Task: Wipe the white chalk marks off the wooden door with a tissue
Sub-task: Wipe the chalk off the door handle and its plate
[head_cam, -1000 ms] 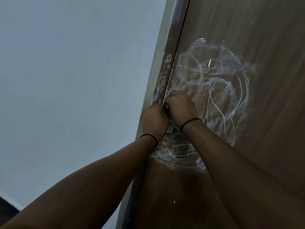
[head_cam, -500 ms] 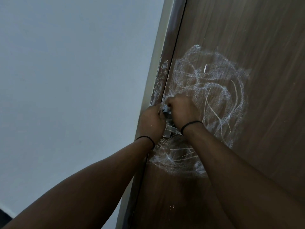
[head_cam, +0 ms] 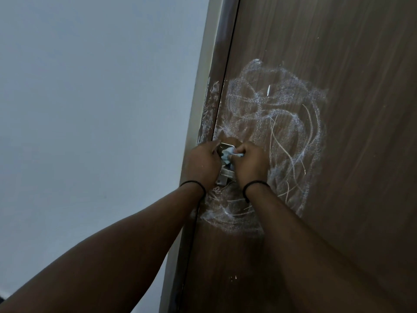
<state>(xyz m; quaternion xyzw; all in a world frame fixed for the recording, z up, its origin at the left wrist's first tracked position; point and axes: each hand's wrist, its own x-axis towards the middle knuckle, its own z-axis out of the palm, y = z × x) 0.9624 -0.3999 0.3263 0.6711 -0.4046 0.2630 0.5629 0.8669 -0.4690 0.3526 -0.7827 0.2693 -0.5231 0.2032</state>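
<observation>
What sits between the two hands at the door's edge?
In the head view, a crumpled tissue lies between the left hand and right hand, over a metal lock plate on the door.

A crumpled pale tissue (head_cam: 226, 154) sits against the brown wooden door (head_cam: 349, 109) beside swirling white chalk marks (head_cam: 282, 123).

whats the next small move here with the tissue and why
Probably lift the tissue off the metal lock plate and rub it up across the chalk marks. Both the left hand and right hand hold the tissue bunched over the plate, while thick scribbles cover the door just above and to the right.
</observation>
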